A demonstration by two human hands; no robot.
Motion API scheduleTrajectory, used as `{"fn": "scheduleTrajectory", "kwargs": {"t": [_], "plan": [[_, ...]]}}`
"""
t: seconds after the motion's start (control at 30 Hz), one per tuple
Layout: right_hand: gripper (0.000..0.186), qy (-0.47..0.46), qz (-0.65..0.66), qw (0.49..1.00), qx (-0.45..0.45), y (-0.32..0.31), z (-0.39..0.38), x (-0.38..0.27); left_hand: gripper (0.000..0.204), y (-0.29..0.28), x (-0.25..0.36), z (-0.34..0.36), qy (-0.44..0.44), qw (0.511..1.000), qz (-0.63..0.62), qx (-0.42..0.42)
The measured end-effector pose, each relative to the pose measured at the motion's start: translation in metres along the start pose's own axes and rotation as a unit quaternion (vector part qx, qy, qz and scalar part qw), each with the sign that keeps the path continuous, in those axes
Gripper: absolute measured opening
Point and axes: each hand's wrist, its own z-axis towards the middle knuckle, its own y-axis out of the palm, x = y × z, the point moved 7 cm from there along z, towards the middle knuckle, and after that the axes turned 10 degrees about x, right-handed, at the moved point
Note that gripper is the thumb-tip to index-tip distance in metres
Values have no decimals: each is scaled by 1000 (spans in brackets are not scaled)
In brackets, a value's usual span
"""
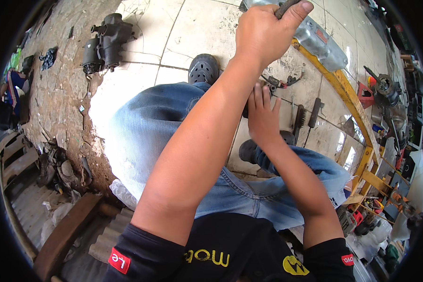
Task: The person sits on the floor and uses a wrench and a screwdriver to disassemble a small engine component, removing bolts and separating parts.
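My left hand (266, 35) is raised at the top of the head view, fingers closed round a dark handle (288, 7). The far end of that handle runs out of view. Lower down, my right hand (264, 117) lies with its fingers spread and stretched forward. Its fingertips rest on or just over a small dark metal part (272, 88), mostly hidden beneath them. Red and black wires with small fittings (285, 83) lie just beyond those fingers. To the right on the tiles are a wire brush (299, 117) and a dark-handled tool (315, 113).
A silver metal housing (320, 47) lies by a yellow metal frame (351, 101) on the right. Dark starter-motor-like units (109, 43) stand at the upper left. Cluttered tools and parts line the right side. A person (15, 91) is at the far left.
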Motion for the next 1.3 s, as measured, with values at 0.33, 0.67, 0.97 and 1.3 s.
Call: {"fn": "scheduleTrajectory", "kwargs": {"t": [0.33,0.67,0.97,1.3], "plan": [[59,3,-8,1000,18,11,21,14,75,2,0,-2,6,1000,-7,4],[56,7,28,1000,7,14,33,24,76,5,0,3,-8,1000,-7,3],[54,15,23,999,22,13,33,26,72,6,2,0,0,999,-31,7],[53,11,5,999,32,10,28,20,71,7,3,3,45,998,-4,35]]}}
